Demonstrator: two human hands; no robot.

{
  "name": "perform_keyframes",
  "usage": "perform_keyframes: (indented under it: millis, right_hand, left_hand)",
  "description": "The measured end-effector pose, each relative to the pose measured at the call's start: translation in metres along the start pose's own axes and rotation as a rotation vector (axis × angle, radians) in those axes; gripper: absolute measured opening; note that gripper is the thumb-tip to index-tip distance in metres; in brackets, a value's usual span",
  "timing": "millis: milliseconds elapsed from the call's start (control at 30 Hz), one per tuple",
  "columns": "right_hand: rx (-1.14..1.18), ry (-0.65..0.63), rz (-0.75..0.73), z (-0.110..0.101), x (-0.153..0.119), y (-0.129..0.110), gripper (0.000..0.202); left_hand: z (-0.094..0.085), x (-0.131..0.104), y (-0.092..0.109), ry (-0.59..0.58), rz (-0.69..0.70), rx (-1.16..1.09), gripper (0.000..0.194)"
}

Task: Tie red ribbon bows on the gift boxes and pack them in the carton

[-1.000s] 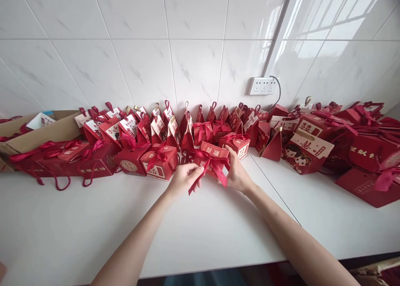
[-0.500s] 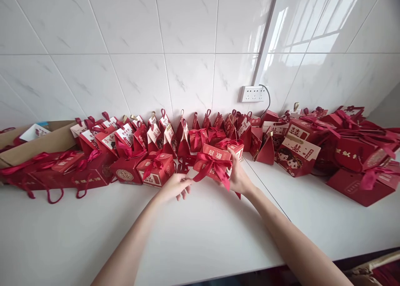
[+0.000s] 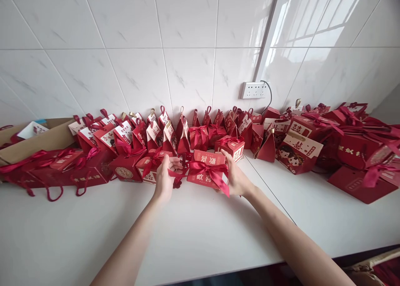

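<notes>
Your bow-tied box [image 3: 204, 178] is at the centre of the frame, lid closed, contents hidden. Your right hand [image 3: 236, 175] grasps its right side; your left hand [image 3: 166, 175] is at the ribbon [image 3: 210, 170] tail, whether pinching it I can't tell. Far left, an open carton [image 3: 46, 140] holds a white card [image 3: 33, 129]. A ribboned neighbour [image 3: 229, 145] crowds your right fingertips.

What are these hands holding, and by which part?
The right hand holds a bow-tied red box by its right side; the left hand is at the ribbon tail, grip unclear.
</notes>
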State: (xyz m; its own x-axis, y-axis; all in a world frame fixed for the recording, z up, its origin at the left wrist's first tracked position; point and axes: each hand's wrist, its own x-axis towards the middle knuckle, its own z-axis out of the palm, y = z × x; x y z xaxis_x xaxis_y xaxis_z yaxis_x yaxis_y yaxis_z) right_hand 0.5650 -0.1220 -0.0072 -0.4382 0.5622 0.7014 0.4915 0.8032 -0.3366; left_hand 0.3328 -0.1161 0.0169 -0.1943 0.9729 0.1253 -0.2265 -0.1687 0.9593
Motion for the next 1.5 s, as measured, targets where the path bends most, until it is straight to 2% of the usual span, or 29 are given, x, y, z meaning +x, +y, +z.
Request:
perform_keyframes:
  millis: [133,267,400,533,733,800,867,1067,1133,1200,1267,1333,1400,1500]
  right_hand:
    - [0.020,0.016,-0.028,0.000,0.000,-0.002,0.111]
    - [0.027,0.025,-0.016,-0.002,0.000,-0.006,0.112]
    - [0.029,0.074,0.021,-0.004,0.000,-0.008,0.114]
    - [0.001,0.099,0.048,-0.006,0.000,-0.009,0.113]
    - [0.027,0.045,0.059,-0.009,0.002,-0.012,0.111]
    - [0.004,0.031,0.043,-0.009,0.002,-0.012,0.110]
    - [-0.018,0.019,0.025,-0.008,0.002,-0.012,0.110]
    - [-0.049,0.040,-0.017,-0.003,0.002,-0.012,0.104]
    - [-0.057,0.047,-0.029,-0.001,0.002,-0.011,0.103]
    - [-0.068,0.055,-0.043,0.001,0.002,-0.011,0.104]
    - [-0.068,0.067,-0.052,0.003,0.002,-0.011,0.105]
    - [-0.039,0.084,-0.057,0.004,0.003,-0.012,0.106]
    - [0.007,0.099,-0.061,0.005,0.003,-0.014,0.107]
    - [0.056,0.103,-0.062,0.006,0.003,-0.017,0.109]
  left_hand:
    - [0.000,0.000,0.005,0.053,-0.021,-0.046,0.034]
    - [-0.001,0.000,0.008,-0.080,0.017,0.089,0.032]
    - [-0.001,0.000,0.008,-0.121,0.038,0.058,0.034]
    - [0.002,-0.004,0.009,-0.273,0.025,-0.073,0.044]
    - [-0.001,-0.008,0.011,-0.498,0.117,0.145,0.040]
    - [0.000,-0.009,0.012,-0.472,0.141,0.186,0.041]
    - [0.004,-0.012,0.014,-0.391,0.194,0.245,0.039]
    - [0.017,-0.026,0.008,-0.177,0.512,0.350,0.016]
    - [0.018,-0.031,0.005,-0.138,0.702,0.422,0.009]
    - [0.018,-0.037,0.003,-0.133,0.954,0.526,0.007]
    - [0.019,-0.042,0.001,-0.174,1.198,0.620,0.010]
    - [0.020,-0.046,-0.001,-0.219,1.362,0.676,0.013]
    - [0.022,-0.051,-0.002,-0.229,1.427,0.694,0.015]
    - [0.024,-0.056,-0.001,-0.203,1.450,0.686,0.016]
